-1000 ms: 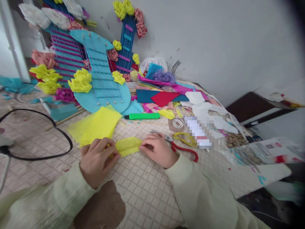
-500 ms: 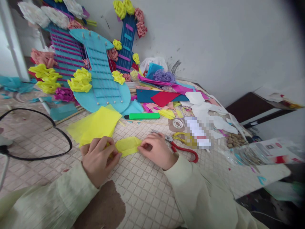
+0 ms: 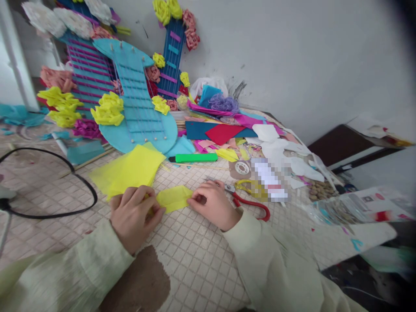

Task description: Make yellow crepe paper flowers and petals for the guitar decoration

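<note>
A small folded strip of yellow tissue paper (image 3: 173,197) lies on the tiled surface between my hands. My left hand (image 3: 134,216) pinches its left end with curled fingers. At the strip's right end, my right hand (image 3: 212,203) presses down with fingers closed on the paper. Both sleeves are pale cream. A larger sheet of yellow tissue paper (image 3: 130,170) lies flat just behind my left hand.
Red-handled scissors (image 3: 250,203) lie right of my right hand, a green marker (image 3: 195,157) behind. Craft pieces with paper flowers (image 3: 136,104) lean on the wall beside a pile of coloured paper (image 3: 224,132). A black cable (image 3: 58,190) loops at the left.
Both hands stay on the yellow strip, with only slight finger shifts; the view has drifted a little.
</note>
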### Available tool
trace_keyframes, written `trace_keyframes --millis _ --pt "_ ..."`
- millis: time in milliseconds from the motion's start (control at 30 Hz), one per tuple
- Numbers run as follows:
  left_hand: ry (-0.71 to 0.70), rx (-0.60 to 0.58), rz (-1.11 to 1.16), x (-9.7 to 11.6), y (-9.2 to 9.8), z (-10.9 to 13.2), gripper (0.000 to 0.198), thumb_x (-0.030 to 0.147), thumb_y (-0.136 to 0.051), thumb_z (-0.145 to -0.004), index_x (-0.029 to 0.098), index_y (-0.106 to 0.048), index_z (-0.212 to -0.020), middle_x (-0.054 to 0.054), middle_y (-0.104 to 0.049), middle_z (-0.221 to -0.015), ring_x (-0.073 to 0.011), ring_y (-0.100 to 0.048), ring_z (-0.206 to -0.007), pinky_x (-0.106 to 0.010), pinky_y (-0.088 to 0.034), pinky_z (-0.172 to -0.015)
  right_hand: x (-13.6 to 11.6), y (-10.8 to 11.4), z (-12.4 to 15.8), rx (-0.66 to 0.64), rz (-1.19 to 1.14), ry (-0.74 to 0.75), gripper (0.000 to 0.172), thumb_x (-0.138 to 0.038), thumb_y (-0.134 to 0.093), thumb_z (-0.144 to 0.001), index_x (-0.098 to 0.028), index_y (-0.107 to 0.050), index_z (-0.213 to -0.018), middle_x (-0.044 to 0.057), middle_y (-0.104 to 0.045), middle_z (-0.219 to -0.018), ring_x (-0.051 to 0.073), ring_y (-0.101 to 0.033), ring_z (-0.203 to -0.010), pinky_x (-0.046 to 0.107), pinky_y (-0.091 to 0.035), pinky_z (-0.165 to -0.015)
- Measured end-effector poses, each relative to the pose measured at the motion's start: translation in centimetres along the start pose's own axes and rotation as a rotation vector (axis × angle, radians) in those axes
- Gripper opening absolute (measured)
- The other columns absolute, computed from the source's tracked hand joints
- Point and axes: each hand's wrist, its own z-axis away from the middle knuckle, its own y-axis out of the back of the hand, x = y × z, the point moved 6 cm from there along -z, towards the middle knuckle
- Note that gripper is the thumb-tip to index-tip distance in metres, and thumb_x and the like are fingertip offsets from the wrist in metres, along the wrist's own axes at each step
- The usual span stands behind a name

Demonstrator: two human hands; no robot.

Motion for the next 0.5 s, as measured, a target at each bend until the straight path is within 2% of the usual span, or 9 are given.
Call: trace_keyframes --millis 500 --pt "-0.022 -0.009 -0.001 -0.20 0.08 -0.20 0.025 0.038 -0.048 -0.078 0.022 -0.053 -0.060 -0.006 -0.054 -0.086 -0.0258 -0.045 -0.084 -0.042 -0.039 -0.073 -0.08 -0.01 -0.12 0.004 0.014 0.020 0.019 -0.023 -0.066 -0.073 -0.018 -0.056 -0.058 -0.004 -0.060 -0.064 0.013 -0.052 -0.073 0.035 -0.024 -0.080"
